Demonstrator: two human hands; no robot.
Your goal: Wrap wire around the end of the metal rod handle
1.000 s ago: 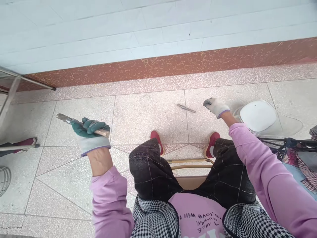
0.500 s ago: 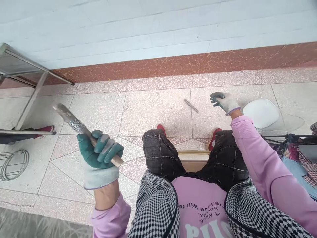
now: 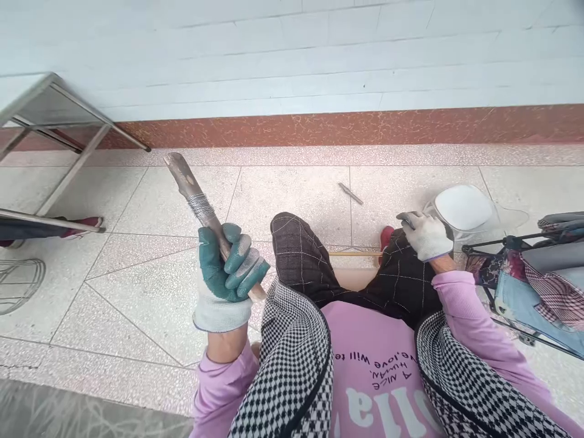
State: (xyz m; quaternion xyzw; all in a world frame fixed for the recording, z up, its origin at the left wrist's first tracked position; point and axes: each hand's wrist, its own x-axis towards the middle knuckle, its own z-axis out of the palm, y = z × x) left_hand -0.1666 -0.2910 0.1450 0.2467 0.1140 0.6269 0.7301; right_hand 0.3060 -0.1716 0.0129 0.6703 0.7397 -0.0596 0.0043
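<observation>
My left hand (image 3: 235,264), in a green-and-white work glove, is wrapped round a wooden stick (image 3: 182,176). The stick slants up to the left, and its pale lower end pokes out below my fingers. Thin silvery wire (image 3: 200,207) is wound round it above my grip. My right hand (image 3: 424,234), gloved the same way, lies over my right knee with its fingers loosely stretched and nothing in them. Beyond my knees a small slim grey-brown object (image 3: 350,193) lies on the floor; its kind is unclear.
A metal-legged table (image 3: 75,170) stands at left, with another person's red shoe (image 3: 82,227) beneath. Wire hoops (image 3: 20,283) lie nearby. A white-lidded container (image 3: 465,207) is right of my knee. Folded cloths (image 3: 524,298) lie on a dark-framed stand. A wall (image 3: 292,67) runs ahead.
My left hand has moved right with the stick, which now points more steeply upward. My right hand has drawn back from above the floor to my right knee.
</observation>
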